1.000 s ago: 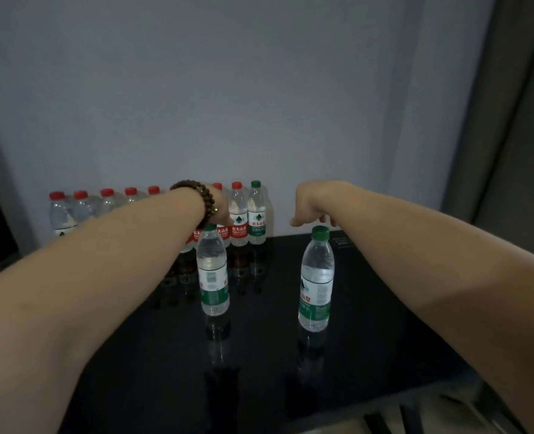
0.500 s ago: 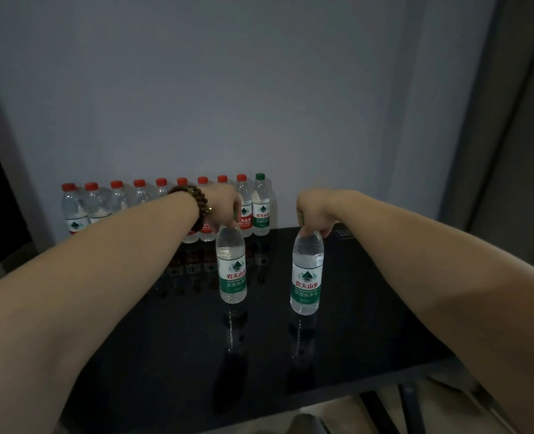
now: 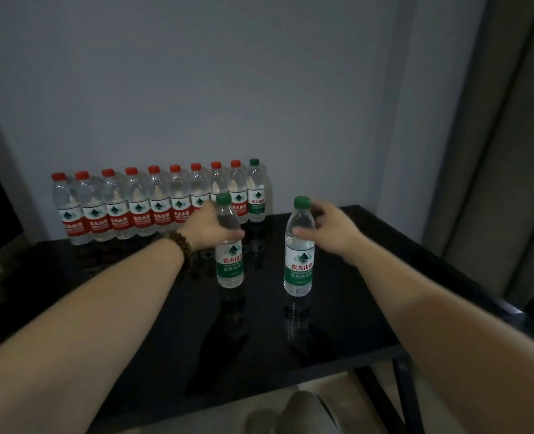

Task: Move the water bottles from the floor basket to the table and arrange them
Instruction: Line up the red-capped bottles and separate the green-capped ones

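**Grips sliding from caps down to shoulders**

The left hand is curling round the shoulder of the left green-cap bottle, and the right hand is doing the same on the right green-cap bottle. Half a second ago both were pinching the caps. Both bottles are standing mid-table, capped, with water inside. I'm guessing they're joining the red-cap row along the back edge.

Left hand, right hand slid down their bottles — caps bared.
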Action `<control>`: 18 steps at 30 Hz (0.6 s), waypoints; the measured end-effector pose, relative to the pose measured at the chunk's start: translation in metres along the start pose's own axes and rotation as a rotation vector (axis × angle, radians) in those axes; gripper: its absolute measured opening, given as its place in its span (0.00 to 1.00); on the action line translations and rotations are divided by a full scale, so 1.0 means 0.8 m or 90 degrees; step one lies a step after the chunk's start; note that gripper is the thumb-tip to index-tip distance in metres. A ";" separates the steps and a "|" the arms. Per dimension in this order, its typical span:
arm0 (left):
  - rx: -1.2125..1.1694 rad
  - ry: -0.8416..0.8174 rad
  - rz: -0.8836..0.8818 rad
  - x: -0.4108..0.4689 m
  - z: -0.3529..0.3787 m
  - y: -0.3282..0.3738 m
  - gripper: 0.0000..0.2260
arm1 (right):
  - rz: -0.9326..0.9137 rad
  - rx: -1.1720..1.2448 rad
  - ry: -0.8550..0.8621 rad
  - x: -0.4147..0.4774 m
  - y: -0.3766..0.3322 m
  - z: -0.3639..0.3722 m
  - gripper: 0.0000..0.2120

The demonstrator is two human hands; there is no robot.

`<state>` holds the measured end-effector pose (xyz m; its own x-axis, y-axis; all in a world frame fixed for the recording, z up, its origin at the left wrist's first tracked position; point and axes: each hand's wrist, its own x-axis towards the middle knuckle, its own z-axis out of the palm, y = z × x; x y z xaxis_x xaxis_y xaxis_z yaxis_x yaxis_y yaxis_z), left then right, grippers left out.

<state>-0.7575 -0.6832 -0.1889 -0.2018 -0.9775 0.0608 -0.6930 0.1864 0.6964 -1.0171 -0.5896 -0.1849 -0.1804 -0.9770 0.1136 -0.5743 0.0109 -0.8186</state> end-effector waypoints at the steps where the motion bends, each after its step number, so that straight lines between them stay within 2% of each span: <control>1: -0.037 0.009 -0.024 -0.006 0.020 -0.023 0.42 | 0.027 0.038 0.007 -0.013 0.024 0.017 0.39; 3: -0.088 0.038 -0.069 -0.025 0.062 -0.058 0.43 | 0.073 0.052 0.005 -0.032 0.070 0.056 0.41; 8: -0.196 0.169 -0.143 -0.051 0.130 -0.098 0.35 | 0.115 0.084 0.069 -0.046 0.115 0.112 0.34; 12: -0.165 0.195 -0.121 -0.038 0.137 -0.096 0.28 | 0.123 0.062 0.096 -0.024 0.121 0.123 0.33; 16: -0.147 0.192 -0.078 -0.017 0.150 -0.087 0.27 | 0.133 0.038 0.131 0.006 0.122 0.133 0.31; 18: -0.133 0.192 -0.063 -0.005 0.161 -0.082 0.27 | 0.128 -0.025 0.131 0.024 0.123 0.136 0.32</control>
<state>-0.8005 -0.6790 -0.3268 0.0938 -0.9806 0.1719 -0.5371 0.0956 0.8381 -0.9900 -0.6303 -0.3249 -0.4498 -0.8907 0.0657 -0.5399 0.2126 -0.8144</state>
